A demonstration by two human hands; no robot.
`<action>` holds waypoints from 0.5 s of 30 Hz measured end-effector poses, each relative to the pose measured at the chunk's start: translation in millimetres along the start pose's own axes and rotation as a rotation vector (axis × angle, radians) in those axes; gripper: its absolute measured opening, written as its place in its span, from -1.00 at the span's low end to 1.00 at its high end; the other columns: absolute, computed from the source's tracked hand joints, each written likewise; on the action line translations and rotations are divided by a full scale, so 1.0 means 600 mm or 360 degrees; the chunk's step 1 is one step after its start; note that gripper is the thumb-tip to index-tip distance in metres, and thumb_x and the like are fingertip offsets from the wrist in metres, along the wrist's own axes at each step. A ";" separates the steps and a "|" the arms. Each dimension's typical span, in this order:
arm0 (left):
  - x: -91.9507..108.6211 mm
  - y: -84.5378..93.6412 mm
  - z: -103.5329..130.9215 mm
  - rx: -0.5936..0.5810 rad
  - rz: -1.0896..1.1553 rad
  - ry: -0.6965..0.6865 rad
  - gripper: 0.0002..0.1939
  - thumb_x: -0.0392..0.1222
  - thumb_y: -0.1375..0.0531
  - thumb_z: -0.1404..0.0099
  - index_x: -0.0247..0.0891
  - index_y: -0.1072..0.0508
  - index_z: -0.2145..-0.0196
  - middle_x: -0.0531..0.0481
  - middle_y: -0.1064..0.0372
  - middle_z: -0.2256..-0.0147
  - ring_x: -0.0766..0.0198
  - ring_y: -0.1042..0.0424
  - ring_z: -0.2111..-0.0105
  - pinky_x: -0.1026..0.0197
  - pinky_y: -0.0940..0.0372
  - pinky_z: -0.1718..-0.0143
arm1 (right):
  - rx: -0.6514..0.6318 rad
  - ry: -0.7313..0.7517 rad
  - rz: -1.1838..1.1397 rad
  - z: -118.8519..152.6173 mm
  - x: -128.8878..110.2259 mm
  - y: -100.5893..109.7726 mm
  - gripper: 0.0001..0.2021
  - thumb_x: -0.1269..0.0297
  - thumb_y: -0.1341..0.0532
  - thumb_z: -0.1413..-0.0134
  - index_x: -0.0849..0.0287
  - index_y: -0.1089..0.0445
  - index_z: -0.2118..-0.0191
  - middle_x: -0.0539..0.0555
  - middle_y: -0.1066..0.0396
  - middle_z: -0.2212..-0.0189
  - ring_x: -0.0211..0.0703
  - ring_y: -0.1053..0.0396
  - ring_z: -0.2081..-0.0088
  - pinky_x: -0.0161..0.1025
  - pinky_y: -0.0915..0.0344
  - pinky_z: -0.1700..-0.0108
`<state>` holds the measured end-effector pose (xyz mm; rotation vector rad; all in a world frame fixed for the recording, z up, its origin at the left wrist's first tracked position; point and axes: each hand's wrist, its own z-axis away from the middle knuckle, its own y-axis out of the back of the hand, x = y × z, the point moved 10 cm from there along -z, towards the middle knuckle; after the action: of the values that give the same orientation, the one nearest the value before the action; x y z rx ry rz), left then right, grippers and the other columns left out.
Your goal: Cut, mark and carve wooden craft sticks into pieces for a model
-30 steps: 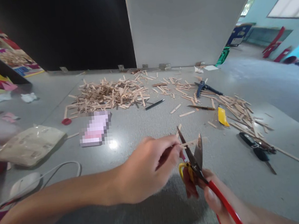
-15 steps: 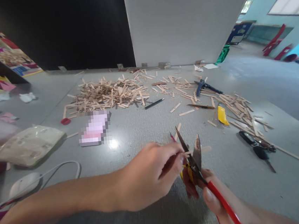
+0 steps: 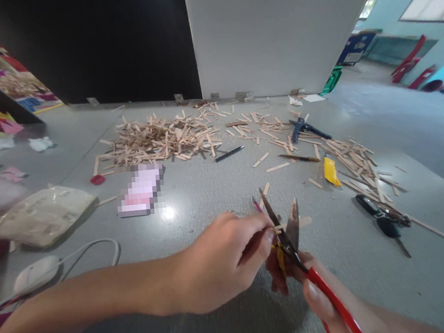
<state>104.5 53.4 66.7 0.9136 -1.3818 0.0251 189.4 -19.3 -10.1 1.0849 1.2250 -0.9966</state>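
Observation:
Pinched between thumb and forefinger of my left hand (image 3: pixel 231 260) is a thin wooden stick (image 3: pixel 280 227). My right hand (image 3: pixel 316 288) grips red-handled scissors (image 3: pixel 286 241), whose blades stand apart and point away from me. The stick reaches in between the open blades, close to my left fingertips. Beyond them a pale wooden piece (image 3: pixel 306 221) lies on the table. A purple, sharp-tipped tool (image 3: pixel 256 204) shows just past my left fingers, its rear part hidden. Something yellow (image 3: pixel 280 259) is partly visible below the scissors, by my right fingers.
On the grey table (image 3: pixel 193 190) lie a large pile of cut sticks (image 3: pixel 164 138), a phone (image 3: pixel 141 190), a pen (image 3: pixel 229 154), blue cutters (image 3: pixel 300 127), a yellow cutter (image 3: pixel 330 171), keys (image 3: pixel 384 219), a plastic bag (image 3: pixel 46 215) and a white cabled device (image 3: pixel 38 273). Panels stand behind.
The scissors have shifted very slightly, their blades still apart. Fingers of my right hand below them have moved a little left. My left hand has hardly moved.

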 end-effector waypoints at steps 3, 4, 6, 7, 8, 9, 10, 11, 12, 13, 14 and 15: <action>0.000 0.000 0.000 -0.0003 -0.0046 -0.0023 -0.72 -0.34 -0.03 -0.54 -0.24 -0.40 0.35 0.22 -0.10 0.58 0.43 -0.05 0.63 0.34 -0.02 0.53 | -0.0013 -0.0052 0.0003 0.006 0.002 0.004 -0.32 -0.45 -0.04 -0.32 0.07 -0.52 -0.04 0.08 -0.35 0.42 -0.04 -0.30 0.39 -0.06 -0.40 0.23; 0.001 0.001 0.000 -0.0001 -0.0056 -0.0031 -0.72 -0.35 -0.03 -0.54 -0.24 -0.41 0.35 0.22 -0.12 0.58 0.44 -0.07 0.63 0.34 -0.03 0.52 | 0.0001 -0.0080 0.0025 0.010 0.006 0.008 -0.34 -0.43 -0.06 -0.33 0.06 -0.52 -0.05 0.11 -0.39 0.36 -0.01 -0.33 0.35 -0.05 -0.41 0.20; 0.001 0.002 0.000 0.0002 -0.0060 -0.0038 -0.72 -0.34 -0.04 -0.54 -0.25 -0.42 0.35 0.21 -0.13 0.57 0.43 -0.07 0.63 0.33 -0.04 0.51 | 0.0038 -0.0143 0.0065 0.019 0.019 0.017 -0.39 -0.37 -0.11 -0.35 0.06 -0.50 -0.09 0.17 -0.45 0.23 0.04 -0.39 0.24 -0.01 -0.43 0.12; 0.001 0.002 0.000 -0.0002 -0.0058 -0.0037 -0.72 -0.34 -0.04 -0.54 -0.25 -0.43 0.34 0.21 -0.13 0.57 0.43 -0.08 0.62 0.33 -0.04 0.51 | 0.0063 -0.0153 0.0066 0.023 0.025 0.021 -0.41 -0.35 -0.12 -0.36 0.07 -0.49 -0.09 0.19 -0.46 0.18 0.05 -0.40 0.21 -0.01 -0.43 0.10; 0.001 0.001 0.001 -0.0008 -0.0054 -0.0032 -0.72 -0.34 -0.05 -0.54 -0.26 -0.44 0.34 0.20 -0.13 0.56 0.43 -0.08 0.62 0.33 -0.04 0.51 | 0.0076 -0.0150 0.0056 0.026 0.030 0.024 -0.42 -0.35 -0.12 -0.36 0.07 -0.49 -0.07 0.20 -0.46 0.16 0.05 -0.40 0.20 -0.01 -0.43 0.10; 0.000 0.000 0.001 -0.0015 -0.0049 -0.0026 -0.72 -0.33 -0.05 -0.54 -0.26 -0.44 0.34 0.20 -0.14 0.55 0.42 -0.08 0.61 0.33 -0.05 0.51 | 0.0080 -0.0132 0.0040 0.028 0.034 0.024 -0.42 -0.35 -0.11 -0.37 0.08 -0.49 -0.04 0.19 -0.45 0.18 0.04 -0.39 0.21 -0.03 -0.44 0.11; 0.000 -0.001 0.000 -0.0022 -0.0042 -0.0022 -0.72 -0.33 -0.05 -0.54 -0.27 -0.45 0.33 0.19 -0.15 0.55 0.42 -0.08 0.59 0.33 -0.05 0.51 | 0.0080 -0.0109 0.0025 0.029 0.037 0.024 -0.43 -0.35 -0.10 -0.38 0.08 -0.48 0.00 0.17 -0.43 0.21 0.02 -0.38 0.22 -0.05 -0.44 0.13; -0.001 -0.002 0.000 -0.0026 -0.0035 -0.0016 -0.72 -0.33 -0.04 -0.54 -0.27 -0.45 0.33 0.18 -0.16 0.54 0.42 -0.08 0.58 0.34 -0.05 0.50 | 0.0084 -0.0093 0.0020 0.030 0.041 0.024 -0.44 -0.35 -0.09 -0.39 0.08 -0.48 0.04 0.15 -0.42 0.24 0.00 -0.36 0.24 -0.07 -0.43 0.14; -0.002 -0.002 0.000 -0.0029 -0.0027 -0.0012 -0.72 -0.33 -0.04 -0.54 -0.27 -0.44 0.34 0.18 -0.16 0.53 0.41 -0.08 0.57 0.34 -0.04 0.50 | 0.0085 -0.0090 0.0023 0.030 0.045 0.024 -0.45 -0.34 -0.08 -0.40 0.08 -0.46 0.07 0.14 -0.40 0.26 -0.01 -0.35 0.24 -0.08 -0.43 0.15; -0.003 -0.003 -0.001 -0.0028 -0.0020 -0.0012 -0.71 -0.34 -0.03 -0.54 -0.27 -0.43 0.35 0.17 -0.16 0.53 0.41 -0.08 0.56 0.34 -0.04 0.50 | 0.0088 -0.0103 0.0028 0.031 0.050 0.025 -0.47 -0.32 -0.08 -0.41 0.07 -0.45 0.09 0.13 -0.39 0.27 -0.02 -0.33 0.24 -0.08 -0.42 0.15; -0.004 -0.003 -0.002 -0.0024 -0.0012 -0.0018 -0.70 -0.34 -0.03 -0.54 -0.27 -0.41 0.37 0.18 -0.14 0.53 0.41 -0.07 0.56 0.34 -0.04 0.50 | 0.0095 -0.0129 0.0031 0.033 0.057 0.026 -0.49 -0.30 -0.08 -0.43 0.07 -0.44 0.11 0.12 -0.39 0.27 -0.03 -0.32 0.24 -0.08 -0.42 0.14; -0.004 -0.004 -0.002 -0.0021 -0.0005 -0.0025 -0.69 -0.34 -0.02 -0.54 -0.27 -0.39 0.39 0.18 -0.13 0.53 0.41 -0.06 0.55 0.34 -0.03 0.50 | 0.0104 -0.0162 0.0024 0.035 0.064 0.028 -0.51 -0.28 -0.08 -0.44 0.07 -0.43 0.12 0.11 -0.38 0.27 -0.03 -0.31 0.24 -0.08 -0.41 0.13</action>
<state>106.1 54.1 63.5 0.9067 -1.3934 0.0066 213.4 -36.7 -46.3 1.0796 1.1074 -1.0735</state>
